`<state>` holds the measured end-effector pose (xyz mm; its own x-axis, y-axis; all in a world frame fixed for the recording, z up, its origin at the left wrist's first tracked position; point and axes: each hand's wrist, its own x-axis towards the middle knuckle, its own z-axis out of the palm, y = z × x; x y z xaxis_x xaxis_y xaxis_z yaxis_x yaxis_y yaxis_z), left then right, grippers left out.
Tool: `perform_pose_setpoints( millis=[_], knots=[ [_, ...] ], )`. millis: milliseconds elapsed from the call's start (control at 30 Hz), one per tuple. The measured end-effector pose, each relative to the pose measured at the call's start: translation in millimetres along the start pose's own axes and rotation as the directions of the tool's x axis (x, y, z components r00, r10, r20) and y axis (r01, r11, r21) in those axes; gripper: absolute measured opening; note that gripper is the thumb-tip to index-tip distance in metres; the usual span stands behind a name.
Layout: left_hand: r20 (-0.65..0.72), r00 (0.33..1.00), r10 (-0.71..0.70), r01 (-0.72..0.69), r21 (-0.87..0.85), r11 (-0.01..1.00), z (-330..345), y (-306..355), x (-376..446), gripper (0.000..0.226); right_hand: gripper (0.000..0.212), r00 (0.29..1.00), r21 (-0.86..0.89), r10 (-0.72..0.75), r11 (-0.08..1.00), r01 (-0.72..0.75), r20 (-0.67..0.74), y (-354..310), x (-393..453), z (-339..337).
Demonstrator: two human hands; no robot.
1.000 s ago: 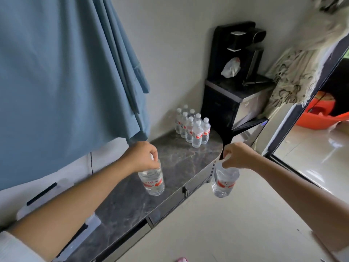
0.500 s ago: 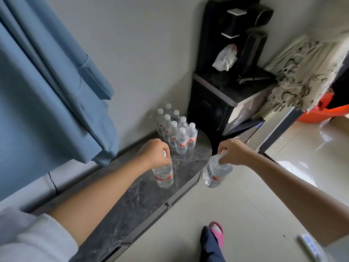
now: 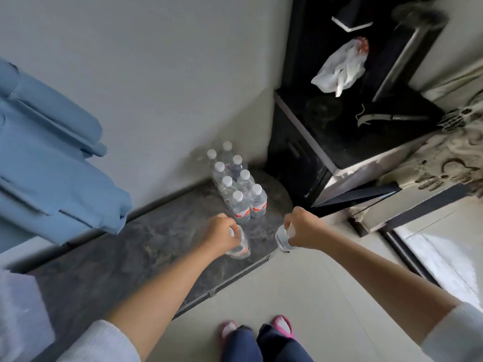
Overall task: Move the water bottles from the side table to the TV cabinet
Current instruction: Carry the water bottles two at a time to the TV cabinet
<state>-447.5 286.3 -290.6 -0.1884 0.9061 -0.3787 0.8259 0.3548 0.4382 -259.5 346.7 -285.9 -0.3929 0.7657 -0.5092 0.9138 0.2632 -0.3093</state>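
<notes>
My left hand (image 3: 220, 234) grips the top of a clear water bottle (image 3: 240, 249) with a red label, low over the dark marble top of the TV cabinet (image 3: 146, 246). My right hand (image 3: 300, 231) grips a second bottle (image 3: 281, 239) by its neck, at the cabinet's rounded end near the front edge. Several more capped bottles (image 3: 237, 186) stand in two rows at the cabinet's far end against the wall, just beyond both hands.
A black appliance stand (image 3: 347, 131) with a white plastic bag (image 3: 339, 66) rises right of the cabinet. Blue curtain (image 3: 52, 173) hangs at left. A patterned cloth (image 3: 454, 152) drapes at right. My feet in pink slippers (image 3: 256, 327) stand on the beige floor.
I have stepped closer and the view tilted down. Both hands carried their bottles forward and lower, toward the standing rows at the cabinet's end.
</notes>
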Motion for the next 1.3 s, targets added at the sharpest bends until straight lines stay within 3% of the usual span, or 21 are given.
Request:
perform_pose_setpoints(
  millis=[633, 1300],
  knots=[
    [0.133, 0.986, -0.1, 0.119, -0.142, 0.983, 74, -21, 112, 0.02, 0.034, 0.964, -0.047, 0.02, 0.999, -0.008, 0.265, 21, 140, 41],
    [0.125, 0.967, -0.221, 0.242, -0.197, 0.95, 94, -26, 136, 0.02, 0.036, 0.935, -0.094, -0.077, 0.989, 0.116, 0.345, 3, 193, 44]
  ],
)
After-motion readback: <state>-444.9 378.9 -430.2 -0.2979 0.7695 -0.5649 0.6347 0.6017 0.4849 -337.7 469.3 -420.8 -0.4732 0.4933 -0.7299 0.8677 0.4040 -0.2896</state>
